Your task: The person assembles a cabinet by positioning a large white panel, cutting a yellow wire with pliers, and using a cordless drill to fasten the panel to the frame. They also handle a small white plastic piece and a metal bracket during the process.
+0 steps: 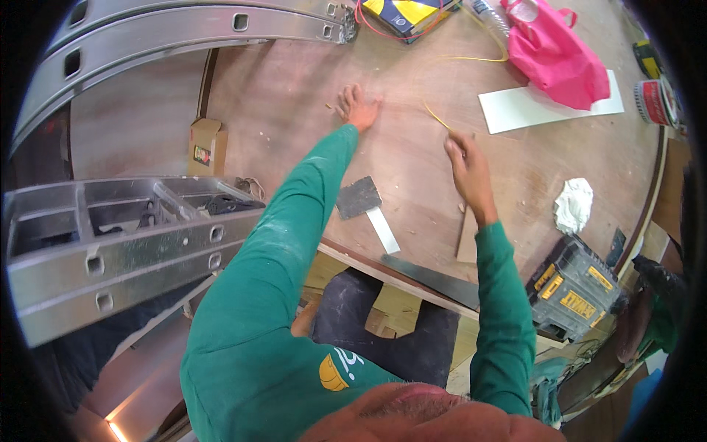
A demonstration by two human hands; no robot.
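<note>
My left hand (357,110) rests on the wooden tabletop (287,96) with its fingers spread, holding nothing. To the right, my right hand (469,168) is closed in a pinch on a thin yellow wire (437,116), whose tip sticks out toward the far left. Another stretch of yellow wire curls at the far side of the table. Between my forearms lie a dark grey square piece (359,197) and a narrow white strip (382,230). A flat dark blade-like strip (434,280) lies along the near edge.
Aluminium ladders (132,243) stand at the left, beside a small cardboard box (208,147). Farther right are a pink bag (556,55), a white panel (508,112), a tub (655,102), a crumpled white cloth (573,205) and a black-and-yellow tool case (574,287). A yellow-and-blue box (409,16) sits at the back.
</note>
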